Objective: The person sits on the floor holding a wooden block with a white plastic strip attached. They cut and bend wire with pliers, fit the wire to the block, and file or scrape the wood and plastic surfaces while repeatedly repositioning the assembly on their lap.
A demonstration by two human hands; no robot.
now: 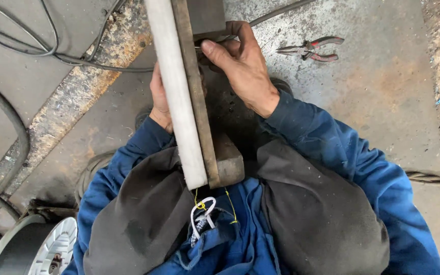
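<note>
Head view: long pale bar (pixel 176 91) w/ rusty metal strip (pixel 197 102) runs between both hands. Right hand (pixel 243 66) pinched on strip's right edge; left hand (pixel 160 99) mostly hidden behind bar, grip can't tell. Pliers (pixel 309 49) on floor (pixel 383 91), well apart.

Right hand (pixel 243 69) grips long pale bar (pixel 176 97) at 12 o'clock, left hand (pixel 160 99) behind it; red-handled pliers (pixel 309 49) on floor (pixel 383 86) at 2 o'clock
</note>
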